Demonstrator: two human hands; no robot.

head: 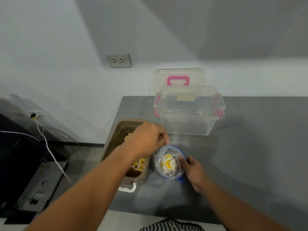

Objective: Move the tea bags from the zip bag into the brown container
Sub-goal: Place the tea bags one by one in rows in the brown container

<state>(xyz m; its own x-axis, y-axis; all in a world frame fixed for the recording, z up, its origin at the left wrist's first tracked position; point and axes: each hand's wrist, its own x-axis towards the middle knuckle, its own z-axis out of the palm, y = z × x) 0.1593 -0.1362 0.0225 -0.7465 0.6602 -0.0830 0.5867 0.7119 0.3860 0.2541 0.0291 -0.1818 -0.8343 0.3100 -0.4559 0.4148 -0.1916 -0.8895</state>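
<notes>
Right hand (pixel 193 171), nearest me, grips the right rim of the open bag (pixel 160 157), thumb inside the mouth. Tea bags (pixel 169 163) lie heaped in the bag, which stands on the worktop (pixel 250 147) just right of the container (pixel 113 144). My left hand (pixel 148 140) reaches over the container, curled fingertips pinching the bag's far rim. More tea bags lie in the container, by the worktop's left edge. Farther back stands a clear box (pixel 188 124), its lid (pixel 178 75) leaning at the back edge against the wall.
</notes>
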